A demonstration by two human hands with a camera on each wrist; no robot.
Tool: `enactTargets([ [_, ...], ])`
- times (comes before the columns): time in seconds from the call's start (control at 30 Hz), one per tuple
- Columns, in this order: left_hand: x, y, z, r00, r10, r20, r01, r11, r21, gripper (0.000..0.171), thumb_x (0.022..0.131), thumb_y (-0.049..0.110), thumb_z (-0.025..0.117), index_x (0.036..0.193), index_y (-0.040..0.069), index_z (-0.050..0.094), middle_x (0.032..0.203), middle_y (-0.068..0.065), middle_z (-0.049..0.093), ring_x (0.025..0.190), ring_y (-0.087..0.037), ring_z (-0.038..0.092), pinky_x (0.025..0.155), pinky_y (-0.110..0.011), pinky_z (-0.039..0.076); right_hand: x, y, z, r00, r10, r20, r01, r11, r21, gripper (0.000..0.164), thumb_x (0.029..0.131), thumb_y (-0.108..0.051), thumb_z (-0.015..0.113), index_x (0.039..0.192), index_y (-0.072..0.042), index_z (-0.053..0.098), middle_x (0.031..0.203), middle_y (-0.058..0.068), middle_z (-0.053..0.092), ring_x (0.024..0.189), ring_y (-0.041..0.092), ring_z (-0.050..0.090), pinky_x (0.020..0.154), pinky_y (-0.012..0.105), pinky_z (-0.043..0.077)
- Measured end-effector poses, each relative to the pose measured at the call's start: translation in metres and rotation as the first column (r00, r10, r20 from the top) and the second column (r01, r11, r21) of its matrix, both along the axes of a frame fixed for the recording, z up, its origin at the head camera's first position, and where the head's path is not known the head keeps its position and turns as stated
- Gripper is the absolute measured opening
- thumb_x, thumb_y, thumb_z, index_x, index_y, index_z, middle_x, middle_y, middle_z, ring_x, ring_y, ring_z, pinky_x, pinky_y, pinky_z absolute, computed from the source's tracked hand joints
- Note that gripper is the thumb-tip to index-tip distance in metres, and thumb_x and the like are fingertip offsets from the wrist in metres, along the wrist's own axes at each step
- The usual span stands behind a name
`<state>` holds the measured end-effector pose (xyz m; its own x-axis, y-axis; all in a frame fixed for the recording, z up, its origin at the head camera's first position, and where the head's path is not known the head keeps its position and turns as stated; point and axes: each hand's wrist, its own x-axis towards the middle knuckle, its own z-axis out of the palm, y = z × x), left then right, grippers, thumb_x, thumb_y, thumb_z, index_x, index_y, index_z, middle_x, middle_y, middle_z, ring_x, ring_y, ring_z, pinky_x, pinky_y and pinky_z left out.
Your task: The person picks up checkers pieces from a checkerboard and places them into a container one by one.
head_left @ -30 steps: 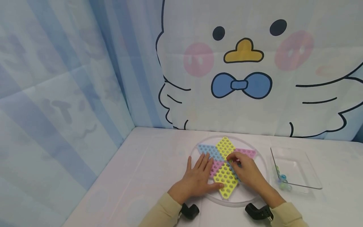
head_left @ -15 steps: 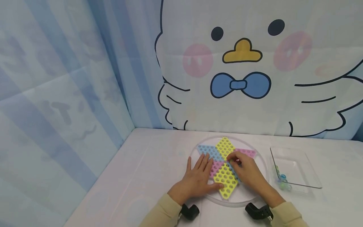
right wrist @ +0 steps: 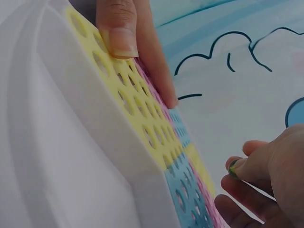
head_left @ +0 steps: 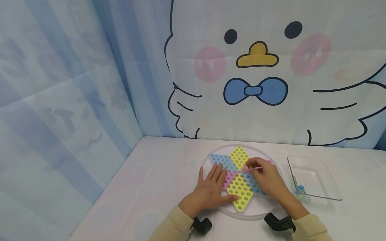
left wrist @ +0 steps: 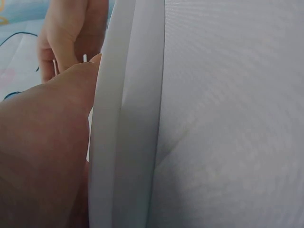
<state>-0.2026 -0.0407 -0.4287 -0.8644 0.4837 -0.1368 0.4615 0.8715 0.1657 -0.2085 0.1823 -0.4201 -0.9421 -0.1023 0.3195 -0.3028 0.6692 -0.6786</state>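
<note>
A star-shaped board [head_left: 240, 201] with yellow, blue and pink sections full of round holes sits on a round pale base [head_left: 223, 212]. My left hand [head_left: 208, 192] rests on its left side, fingers spread and thumb across the front yellow section. Thumb and fingers of my right hand [head_left: 268, 179] pinch a small green marble [right wrist: 232, 169]. That hand is close over the pink section right of the board's centre, covering most of it. In the right wrist view, the marble shows between the fingertips, apart from the board. The left wrist view shows mostly the base's pale side.
To the right stands a clear square container [head_left: 319, 196], with several blue and green marbles [head_left: 301, 188] at its left side. Black wrist mounts [head_left: 202, 226] show below both hands. A curtain printed with a cartoon bird [head_left: 256, 117] hangs behind the table.
My right hand has shifted from the board's centre slightly right and away, still pinching the marble. More of the right blue section now shows. My left hand has stayed put.
</note>
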Motion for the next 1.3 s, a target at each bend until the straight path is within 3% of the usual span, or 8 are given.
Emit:
enactTargets([
  [0.23,0.001,0.0,0.0,1.0,0.004,0.005,-0.004,1.0,0.003,0.1,0.088,0.081,0.037,0.161,0.018,0.011,0.169,-0.002,0.001,0.157,-0.02,-0.001,0.122,-0.062,0.0,0.005,0.006,0.011,1.0,-0.029,-0.009,0.029,0.999,-0.016,0.02,0.097,-0.002,0.056,0.114,-0.007,0.064,0.114,0.013,0.068,0.108,0.03,0.064,0.094,0.051,0.053],
  [0.4,0.001,0.0,-0.001,1.0,0.0,0.009,0.0,1.0,0.008,0.1,0.088,0.081,0.037,0.161,0.018,0.01,0.169,-0.002,0.0,0.157,-0.02,-0.002,0.122,-0.062,0.0,0.007,0.013,0.019,0.997,-0.074,-0.016,0.073,0.997,-0.016,0.021,0.098,-0.004,0.054,0.116,-0.007,0.063,0.116,0.015,0.068,0.109,0.033,0.063,0.095,0.052,0.052],
  [0.5,0.0,0.0,-0.001,1.0,-0.003,0.006,0.003,1.0,0.007,0.1,0.088,0.082,0.036,0.161,0.018,0.01,0.169,-0.002,0.0,0.157,-0.02,-0.002,0.121,-0.062,0.0,0.008,0.018,0.023,0.995,-0.085,-0.058,0.083,0.996,-0.027,0.02,0.098,-0.003,0.055,0.115,-0.006,0.064,0.114,0.015,0.069,0.108,0.032,0.063,0.093,0.03,0.054],
  [0.63,0.001,-0.001,-0.001,1.0,-0.009,0.004,0.009,1.0,0.012,0.1,0.088,0.081,0.036,0.161,0.018,0.01,0.169,-0.003,0.0,0.157,-0.02,-0.002,0.121,-0.062,0.0,0.009,0.03,0.027,0.99,-0.108,-0.087,0.104,0.993,-0.049,0.019,0.099,-0.006,0.055,0.116,-0.005,0.064,0.114,0.015,0.068,0.108,0.032,0.062,0.082,0.001,0.038],
  [0.87,0.001,-0.001,-0.002,1.0,-0.009,0.004,0.009,1.0,0.01,0.101,0.088,0.082,0.034,0.161,0.018,0.009,0.169,-0.003,-0.001,0.157,-0.02,-0.002,0.121,-0.062,-0.001,0.012,0.053,0.036,0.977,-0.204,-0.057,0.2,0.977,-0.072,0.024,0.102,-0.015,0.05,0.121,-0.005,0.062,0.12,0.016,0.065,0.113,0.031,0.057,0.079,-0.004,0.034],
  [0.97,0.0,-0.001,-0.002,1.0,-0.006,0.009,0.006,1.0,0.009,0.101,0.087,0.083,0.034,0.161,0.019,0.009,0.169,-0.002,-0.001,0.156,-0.02,-0.003,0.121,-0.062,-0.001,0.014,0.061,0.038,0.971,-0.233,-0.054,0.228,0.97,-0.079,0.026,0.103,-0.018,0.05,0.122,-0.006,0.062,0.121,0.016,0.064,0.111,0.023,0.056,0.077,-0.004,0.034],
  [1.17,0.0,-0.001,-0.001,1.0,-0.005,0.004,0.005,1.0,0.009,0.101,0.087,0.083,0.034,0.161,0.018,0.009,0.169,-0.002,-0.001,0.157,-0.02,-0.002,0.121,-0.062,0.0,0.017,0.072,0.04,0.957,-0.283,-0.057,0.277,0.956,-0.099,0.028,0.103,-0.021,0.05,0.123,-0.006,0.062,0.122,0.017,0.064,0.099,-0.011,0.043,0.076,-0.005,0.034],
  [1.3,0.0,0.0,-0.001,1.0,-0.005,0.005,0.005,1.0,0.009,0.101,0.087,0.082,0.034,0.161,0.018,0.009,0.169,-0.003,-0.001,0.156,-0.02,-0.002,0.121,-0.062,-0.001,0.018,0.078,0.04,0.949,-0.313,-0.041,0.307,0.946,-0.102,0.028,0.103,-0.021,0.049,0.123,-0.006,0.062,0.122,0.017,0.064,0.095,-0.016,0.041,0.075,-0.005,0.036],
])
